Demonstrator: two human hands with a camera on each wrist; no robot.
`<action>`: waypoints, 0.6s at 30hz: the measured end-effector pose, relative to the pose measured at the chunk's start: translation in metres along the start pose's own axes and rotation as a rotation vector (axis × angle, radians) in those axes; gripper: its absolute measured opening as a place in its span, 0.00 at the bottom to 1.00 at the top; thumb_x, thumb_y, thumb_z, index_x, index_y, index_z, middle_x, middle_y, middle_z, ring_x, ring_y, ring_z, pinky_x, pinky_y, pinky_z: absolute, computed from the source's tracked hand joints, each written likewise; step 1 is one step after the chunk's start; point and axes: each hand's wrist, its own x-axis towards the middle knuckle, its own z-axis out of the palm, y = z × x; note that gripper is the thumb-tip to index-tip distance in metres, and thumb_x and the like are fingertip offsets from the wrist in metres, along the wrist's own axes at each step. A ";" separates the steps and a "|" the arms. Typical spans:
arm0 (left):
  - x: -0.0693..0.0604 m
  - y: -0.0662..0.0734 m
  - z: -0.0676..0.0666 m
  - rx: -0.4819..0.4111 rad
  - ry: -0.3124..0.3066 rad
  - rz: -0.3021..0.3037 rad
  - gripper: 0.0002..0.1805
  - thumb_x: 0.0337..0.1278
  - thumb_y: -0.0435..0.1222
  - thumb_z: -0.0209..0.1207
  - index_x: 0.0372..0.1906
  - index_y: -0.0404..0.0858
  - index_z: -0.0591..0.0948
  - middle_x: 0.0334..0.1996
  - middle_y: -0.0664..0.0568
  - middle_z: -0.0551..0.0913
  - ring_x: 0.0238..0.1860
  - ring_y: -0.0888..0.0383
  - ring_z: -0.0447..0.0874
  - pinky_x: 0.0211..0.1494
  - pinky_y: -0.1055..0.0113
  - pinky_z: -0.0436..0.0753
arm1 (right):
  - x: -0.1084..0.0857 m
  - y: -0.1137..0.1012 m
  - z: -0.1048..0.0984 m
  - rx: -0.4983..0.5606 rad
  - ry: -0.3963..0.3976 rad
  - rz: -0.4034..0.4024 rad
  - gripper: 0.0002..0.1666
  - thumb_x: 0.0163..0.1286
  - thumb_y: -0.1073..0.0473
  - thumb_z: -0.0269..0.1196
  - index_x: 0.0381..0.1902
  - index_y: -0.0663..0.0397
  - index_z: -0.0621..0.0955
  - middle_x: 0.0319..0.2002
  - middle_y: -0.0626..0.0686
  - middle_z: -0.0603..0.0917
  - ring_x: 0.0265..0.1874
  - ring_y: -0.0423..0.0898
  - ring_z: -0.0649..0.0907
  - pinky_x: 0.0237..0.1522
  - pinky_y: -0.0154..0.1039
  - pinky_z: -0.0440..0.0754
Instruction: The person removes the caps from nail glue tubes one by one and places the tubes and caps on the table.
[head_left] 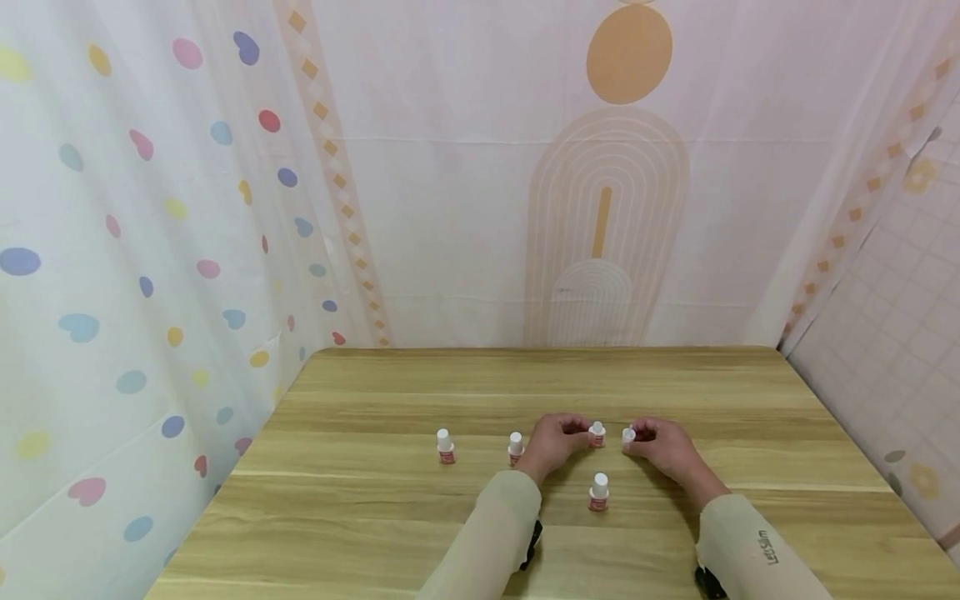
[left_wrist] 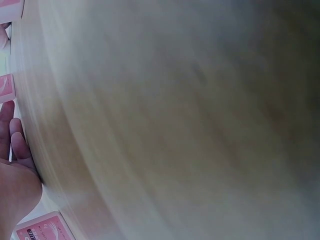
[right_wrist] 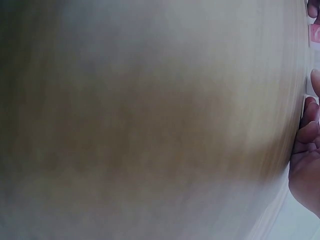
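In the head view my left hand [head_left: 557, 442] pinches a small white bottle [head_left: 597, 436] with a pink label, upright on the table. Its top looks short and narrow, unlike the tall white caps on the other bottles. Just right of it, my right hand [head_left: 667, 450] holds a small white cap [head_left: 628, 435] between thumb and fingers. One capped bottle [head_left: 598, 493] stands nearer me, between the forearms. The left wrist view catches the left hand [left_wrist: 17, 170] at its edge, near a pink label [left_wrist: 6, 88]. At the right wrist view's edge, the right hand [right_wrist: 307, 150] is partly cut off.
Two more capped bottles stand left of my left hand: one close by [head_left: 516, 446], partly behind the wrist, and another [head_left: 446, 447] farther left. The wooden table [head_left: 360, 517] reaches back to a patterned curtain [head_left: 450, 208].
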 end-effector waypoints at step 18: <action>-0.001 0.001 -0.001 -0.033 -0.010 -0.011 0.11 0.53 0.37 0.72 0.41 0.40 0.86 0.32 0.59 0.86 0.37 0.66 0.81 0.46 0.69 0.79 | -0.002 -0.005 -0.001 0.004 -0.013 0.000 0.14 0.60 0.67 0.71 0.42 0.67 0.81 0.35 0.54 0.83 0.38 0.48 0.79 0.42 0.42 0.77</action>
